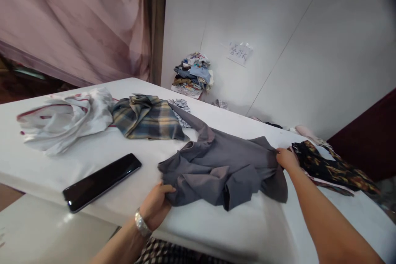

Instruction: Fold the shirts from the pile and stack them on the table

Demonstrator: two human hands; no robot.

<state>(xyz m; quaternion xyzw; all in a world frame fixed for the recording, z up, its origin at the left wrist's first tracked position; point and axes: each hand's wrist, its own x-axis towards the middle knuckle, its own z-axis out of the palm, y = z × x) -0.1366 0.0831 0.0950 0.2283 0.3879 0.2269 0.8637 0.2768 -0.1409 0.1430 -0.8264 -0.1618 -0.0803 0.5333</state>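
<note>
A crumpled grey shirt [221, 165] lies across the middle of the white table [216, 227]. My left hand [156, 205], with a silver watch on the wrist, is closed on the shirt's near left corner. My right hand [286, 158] pinches the shirt's far right edge, its fingers closed on the cloth. The shirt is bunched and folded over itself between the two hands.
A black phone [100, 181] lies at the table's near left edge. A plaid garment [147, 117] and a white garment with red trim [64, 117] lie at the far left. A dark patterned garment [331, 169] lies at the right. A stack of folded clothes [193, 74] stands against the wall.
</note>
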